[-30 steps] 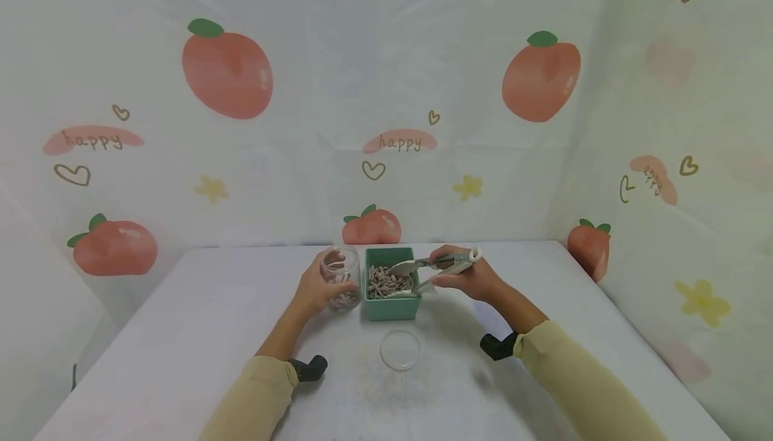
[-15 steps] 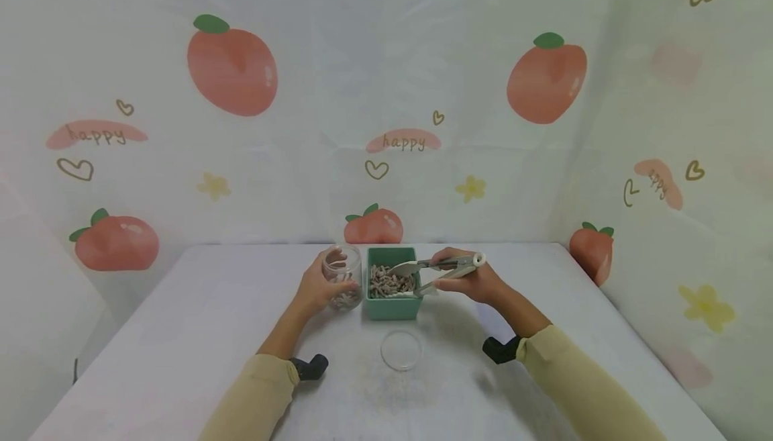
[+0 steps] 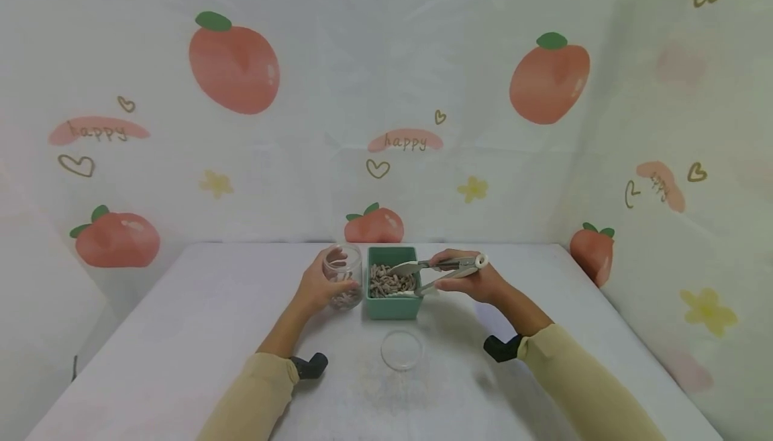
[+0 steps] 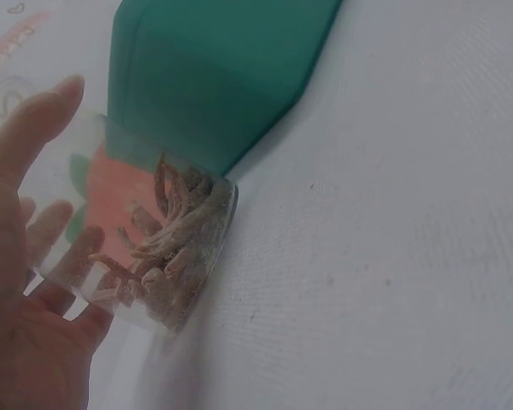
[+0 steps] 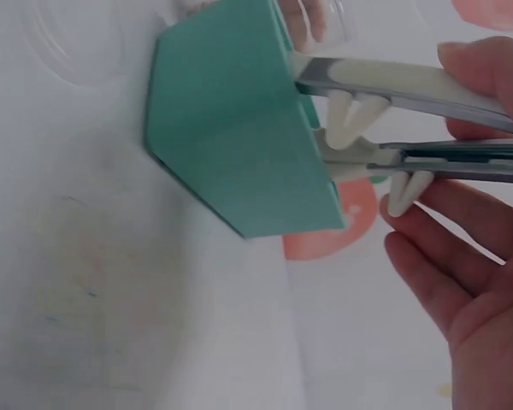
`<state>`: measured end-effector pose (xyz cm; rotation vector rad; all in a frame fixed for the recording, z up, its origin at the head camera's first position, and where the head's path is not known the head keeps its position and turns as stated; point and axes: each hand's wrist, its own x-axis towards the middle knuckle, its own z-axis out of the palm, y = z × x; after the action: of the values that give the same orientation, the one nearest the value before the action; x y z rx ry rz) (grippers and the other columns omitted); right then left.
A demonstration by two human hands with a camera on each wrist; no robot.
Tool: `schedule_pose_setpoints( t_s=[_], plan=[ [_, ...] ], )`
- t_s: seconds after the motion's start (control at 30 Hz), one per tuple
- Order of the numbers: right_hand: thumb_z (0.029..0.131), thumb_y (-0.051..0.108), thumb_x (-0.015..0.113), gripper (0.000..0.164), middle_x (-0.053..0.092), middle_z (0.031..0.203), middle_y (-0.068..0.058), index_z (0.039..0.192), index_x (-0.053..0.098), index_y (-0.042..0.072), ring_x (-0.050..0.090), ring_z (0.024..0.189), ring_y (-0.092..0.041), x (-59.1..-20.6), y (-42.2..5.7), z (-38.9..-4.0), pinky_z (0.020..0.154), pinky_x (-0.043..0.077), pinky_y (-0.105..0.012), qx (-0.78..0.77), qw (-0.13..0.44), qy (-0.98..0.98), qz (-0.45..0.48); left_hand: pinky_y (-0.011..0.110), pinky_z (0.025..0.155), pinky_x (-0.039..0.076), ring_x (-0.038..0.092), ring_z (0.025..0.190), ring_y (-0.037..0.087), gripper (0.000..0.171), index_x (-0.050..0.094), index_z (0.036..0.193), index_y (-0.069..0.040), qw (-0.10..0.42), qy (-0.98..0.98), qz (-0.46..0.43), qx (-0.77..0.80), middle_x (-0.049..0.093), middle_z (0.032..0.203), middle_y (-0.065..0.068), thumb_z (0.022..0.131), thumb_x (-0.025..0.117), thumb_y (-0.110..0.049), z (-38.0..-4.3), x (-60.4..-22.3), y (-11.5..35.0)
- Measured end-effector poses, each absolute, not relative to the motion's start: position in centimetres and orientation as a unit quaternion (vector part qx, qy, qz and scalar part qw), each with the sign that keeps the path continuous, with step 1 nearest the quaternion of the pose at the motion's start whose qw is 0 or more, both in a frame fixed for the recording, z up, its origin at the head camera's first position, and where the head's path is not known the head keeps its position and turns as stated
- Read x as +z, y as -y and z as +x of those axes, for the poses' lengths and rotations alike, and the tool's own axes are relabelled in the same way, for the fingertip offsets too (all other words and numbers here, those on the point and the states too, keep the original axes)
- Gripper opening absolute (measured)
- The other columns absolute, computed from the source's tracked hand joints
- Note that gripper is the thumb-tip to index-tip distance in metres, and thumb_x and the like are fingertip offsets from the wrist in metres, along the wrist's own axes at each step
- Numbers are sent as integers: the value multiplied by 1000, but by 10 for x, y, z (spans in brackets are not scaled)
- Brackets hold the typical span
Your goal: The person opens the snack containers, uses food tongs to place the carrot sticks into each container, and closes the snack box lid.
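My left hand (image 3: 314, 288) grips a clear jar (image 3: 345, 268) that stands upright to the left of a green box (image 3: 392, 309). Brownish-grey stick-like pieces (image 4: 175, 248) lie in the bottom of the jar in the left wrist view. My right hand (image 3: 481, 284) holds a pair of tongs (image 3: 461, 264) with white and metal arms. The arms are spread apart, and their tips reach over the box's right rim. Many similar pieces (image 3: 388, 282) fill the box. From the right wrist view, the tips of the tongs are hidden behind the box wall.
A round clear lid (image 3: 401, 351) lies on the white table (image 3: 435, 401) in front of the box. Behind the table hangs a white backdrop (image 3: 290, 179) printed with fruit, and it continues along the right side.
The head view has shifted slightly. Both hands, the jar, the box and the spread tongs stay almost where they were.
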<state>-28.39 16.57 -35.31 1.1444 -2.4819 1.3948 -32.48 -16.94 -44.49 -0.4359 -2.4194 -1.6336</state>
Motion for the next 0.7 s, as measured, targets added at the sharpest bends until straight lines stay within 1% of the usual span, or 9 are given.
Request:
schedule_pose_setpoints(
  t_s=[0.1,0.17,0.27,0.37,0.53,0.7],
  plan=[
    [81,-3,73,28,66,109,-25,108,65,-7,62,101,-43,-354,-164,-277,78,54,-30,462,56,808,361,48,99,42,54,117,33,83,39,142,-4,105,822,-148,-540,56,131,17,74,86,-15,-325,-445,170],
    [81,-3,74,27,67,105,-22,106,66,-6,64,92,-39,-357,-163,-274,73,54,-30,464,72,807,358,49,98,42,54,116,33,83,39,142,-3,107,825,-148,-535,56,131,17,74,86,-16,-326,-445,170],
    [80,-3,75,25,68,100,-18,103,67,-2,64,81,-33,-360,-161,-271,67,54,-29,468,93,804,356,48,99,42,54,116,32,85,40,142,-6,99,828,-142,-534,56,132,14,73,87,-19,-325,-445,170],
    [80,-4,74,23,69,97,-17,103,67,-3,63,74,-31,-362,-160,-269,63,53,-30,474,106,798,356,47,101,40,53,118,30,85,39,142,-8,90,825,-137,-541,56,133,12,73,87,-19,-326,-444,171],
    [82,-4,72,21,69,96,-19,102,66,-8,62,74,-32,-362,-158,-268,63,53,-28,496,104,792,340,46,102,40,51,121,32,83,39,142,-7,85,819,-139,-550,55,133,12,74,86,-16,-326,-443,171],
    [83,-6,71,21,66,98,-28,102,65,-12,63,79,-32,-363,-159,-270,67,53,-26,520,93,782,331,45,102,40,52,122,32,82,39,142,-7,80,819,-137,-551,56,133,12,74,86,-14,-326,-443,170]
  ],
)
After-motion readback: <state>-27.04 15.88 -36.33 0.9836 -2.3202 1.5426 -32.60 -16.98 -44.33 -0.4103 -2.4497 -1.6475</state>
